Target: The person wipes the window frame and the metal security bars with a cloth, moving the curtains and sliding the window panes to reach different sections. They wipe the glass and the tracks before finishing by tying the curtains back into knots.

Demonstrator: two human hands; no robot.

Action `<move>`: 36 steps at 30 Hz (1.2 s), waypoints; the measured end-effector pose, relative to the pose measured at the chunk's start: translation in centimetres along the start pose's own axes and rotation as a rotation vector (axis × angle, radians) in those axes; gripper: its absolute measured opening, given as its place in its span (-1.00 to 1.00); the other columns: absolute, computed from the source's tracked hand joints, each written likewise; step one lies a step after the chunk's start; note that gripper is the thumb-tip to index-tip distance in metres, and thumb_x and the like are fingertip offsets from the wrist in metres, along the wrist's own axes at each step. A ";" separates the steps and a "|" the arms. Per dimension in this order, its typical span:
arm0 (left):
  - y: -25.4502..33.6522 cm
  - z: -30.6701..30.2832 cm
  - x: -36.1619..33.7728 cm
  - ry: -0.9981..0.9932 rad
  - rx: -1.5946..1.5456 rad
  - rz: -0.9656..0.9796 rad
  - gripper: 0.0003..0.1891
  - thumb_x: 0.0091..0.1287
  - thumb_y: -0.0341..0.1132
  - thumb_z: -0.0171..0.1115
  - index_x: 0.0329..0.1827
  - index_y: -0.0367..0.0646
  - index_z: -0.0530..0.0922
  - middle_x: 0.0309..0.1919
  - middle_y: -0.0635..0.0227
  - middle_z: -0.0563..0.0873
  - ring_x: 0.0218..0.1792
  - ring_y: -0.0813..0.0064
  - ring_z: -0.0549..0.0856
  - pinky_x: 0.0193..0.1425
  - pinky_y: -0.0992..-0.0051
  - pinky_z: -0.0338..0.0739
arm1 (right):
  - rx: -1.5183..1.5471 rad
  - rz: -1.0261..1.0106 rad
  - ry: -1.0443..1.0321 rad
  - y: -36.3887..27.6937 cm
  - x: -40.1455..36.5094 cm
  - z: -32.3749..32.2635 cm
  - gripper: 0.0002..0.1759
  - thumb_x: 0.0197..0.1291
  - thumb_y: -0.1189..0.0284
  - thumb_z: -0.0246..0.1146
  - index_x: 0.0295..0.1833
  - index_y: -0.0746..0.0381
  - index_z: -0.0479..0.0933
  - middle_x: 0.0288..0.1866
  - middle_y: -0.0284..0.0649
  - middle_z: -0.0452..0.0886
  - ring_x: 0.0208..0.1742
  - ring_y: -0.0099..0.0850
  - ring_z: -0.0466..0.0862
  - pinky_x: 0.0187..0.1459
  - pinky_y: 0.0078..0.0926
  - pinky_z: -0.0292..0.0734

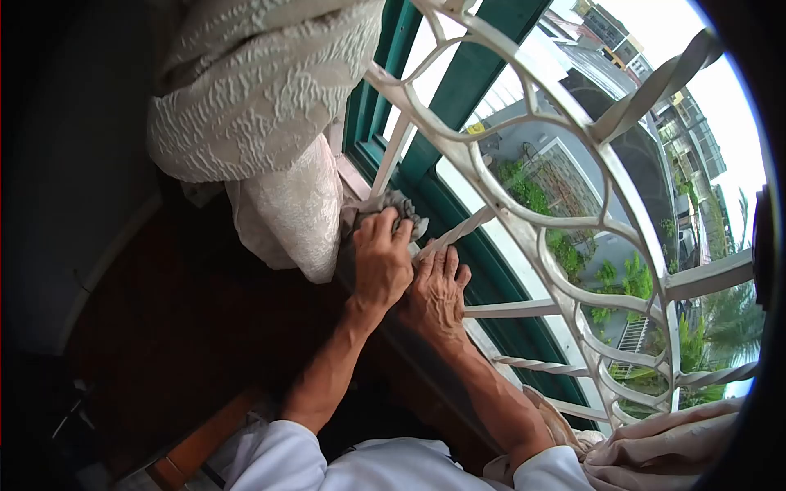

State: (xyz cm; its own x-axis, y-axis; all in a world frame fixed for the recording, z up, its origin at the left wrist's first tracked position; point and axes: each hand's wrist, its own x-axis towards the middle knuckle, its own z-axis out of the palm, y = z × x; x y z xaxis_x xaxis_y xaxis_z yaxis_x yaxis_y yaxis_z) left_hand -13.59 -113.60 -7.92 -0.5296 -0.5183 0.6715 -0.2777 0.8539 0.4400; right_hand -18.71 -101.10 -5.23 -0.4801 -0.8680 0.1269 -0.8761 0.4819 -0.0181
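Note:
My left hand (pixel 382 255) is closed on a crumpled grey cloth (pixel 401 209), pressed down on the window sill at the foot of the white grille. To its right, my right hand (pixel 439 288) lies on the sill with its fingers stretched out beside a twisted bar (pixel 463 233) of the grille. The white metal grille (pixel 508 204) curves up in front of the green window frame (pixel 426 176). Part of the cloth is hidden under my left fingers.
A knotted cream curtain (pixel 270 106) hangs at the left, close to my left hand. More curtain fabric (pixel 663 442) is bunched at the lower right. Wooden furniture (pixel 196 438) stands at the lower left. Plants (pixel 639 278) and buildings show outside.

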 end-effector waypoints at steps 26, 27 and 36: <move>-9.9 0.0 5.1 0.042 0.049 -0.029 -0.61 0.19 -0.64 0.16 0.07 -0.30 0.75 0.16 -0.11 0.72 -0.06 0.04 0.59 0.18 0.22 0.53 | -0.013 -0.020 0.141 0.0 -0.3 0.0 -0.09 0.01 0.22 0.44 0.33 0.66 0.34 0.30 0.38 0.43 0.41 0.20 0.37 0.25 0.21 0.24; -9.7 0.0 4.9 0.061 0.049 -0.059 -0.60 0.18 -0.66 0.16 0.07 -0.31 0.73 0.13 -0.08 0.73 -0.04 -0.01 0.61 0.14 0.24 0.57 | -0.023 -0.020 0.151 0.0 -0.3 0.1 -0.09 0.01 0.22 0.43 0.33 0.67 0.34 0.30 0.40 0.43 0.41 0.21 0.38 0.24 0.22 0.26; -0.4 -1.8 -0.9 -0.048 -0.056 0.164 -0.69 0.15 -0.58 0.15 -0.07 -0.30 0.73 0.07 0.03 0.76 -0.13 0.07 0.60 0.06 0.21 0.57 | 0.050 0.016 0.007 0.0 -0.3 -0.9 0.05 -0.12 0.28 0.43 0.44 0.67 0.21 0.47 0.35 0.30 0.50 0.17 0.30 0.33 0.26 0.23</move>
State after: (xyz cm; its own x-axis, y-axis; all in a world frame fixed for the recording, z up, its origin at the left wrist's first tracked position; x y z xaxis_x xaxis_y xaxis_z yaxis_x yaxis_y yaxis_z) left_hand -11.57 -113.57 -7.66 -0.6024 -0.3679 0.7084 -0.1400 0.9224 0.3600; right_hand -18.53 -100.72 -4.34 -0.4938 -0.8593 0.1329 -0.8696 0.4889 -0.0700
